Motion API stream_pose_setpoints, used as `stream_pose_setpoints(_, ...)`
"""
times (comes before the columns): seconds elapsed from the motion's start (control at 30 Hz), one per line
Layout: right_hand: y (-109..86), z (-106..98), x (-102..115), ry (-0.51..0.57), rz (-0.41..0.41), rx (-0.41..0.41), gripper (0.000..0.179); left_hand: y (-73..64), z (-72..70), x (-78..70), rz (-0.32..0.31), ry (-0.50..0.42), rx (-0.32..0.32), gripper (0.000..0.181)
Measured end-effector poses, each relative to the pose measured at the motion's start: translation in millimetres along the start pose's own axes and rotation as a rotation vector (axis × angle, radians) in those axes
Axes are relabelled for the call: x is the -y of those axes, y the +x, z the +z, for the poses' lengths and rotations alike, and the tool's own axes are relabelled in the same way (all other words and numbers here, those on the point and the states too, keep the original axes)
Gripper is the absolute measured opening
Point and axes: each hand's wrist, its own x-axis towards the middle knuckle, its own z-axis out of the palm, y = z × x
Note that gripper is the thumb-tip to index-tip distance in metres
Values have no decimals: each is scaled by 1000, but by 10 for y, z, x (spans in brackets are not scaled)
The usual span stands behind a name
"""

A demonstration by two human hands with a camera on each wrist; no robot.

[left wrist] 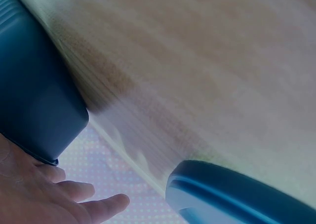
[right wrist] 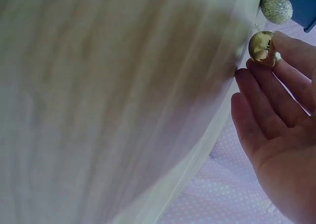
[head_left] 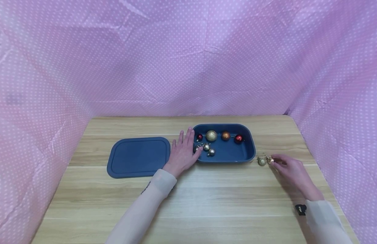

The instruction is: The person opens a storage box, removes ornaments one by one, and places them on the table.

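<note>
At the box's right side, my right hand [head_left: 290, 170] pinches a small shiny gold Christmas ball [right wrist: 262, 48] between thumb and fingertips, close over the table. Right beside it is a glittery gold Christmas ball [head_left: 262, 161], near the corner of the blue box [head_left: 228, 159]. My left hand [head_left: 183, 152] rests at the box's left end, its fingers straight and the thumb reaching over the rim. Inside the box lie a large gold glitter ball [head_left: 211, 136], an orange ball [head_left: 225, 136], a red ball [head_left: 238, 139], a smaller dark red ball [head_left: 199, 137] and several small champagne-coloured balls [head_left: 211, 152].
A flat blue lid [head_left: 139, 156] lies on the wooden table [head_left: 206, 203], left of my left hand. Pink dotted cloth [head_left: 188, 84] hangs behind the table and along both sides. A small black item [head_left: 300, 209] shows at my right wrist.
</note>
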Motion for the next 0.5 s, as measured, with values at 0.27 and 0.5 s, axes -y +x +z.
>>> stream_pose_setpoints(0.27,3,7,-6,-13,6,15,32,-6,7,-3,-3,3,0,84)
stream_pose_setpoints(0.5,1,9,-9,-24,5,22,35,-14,8,-6,-5,5,2,84)
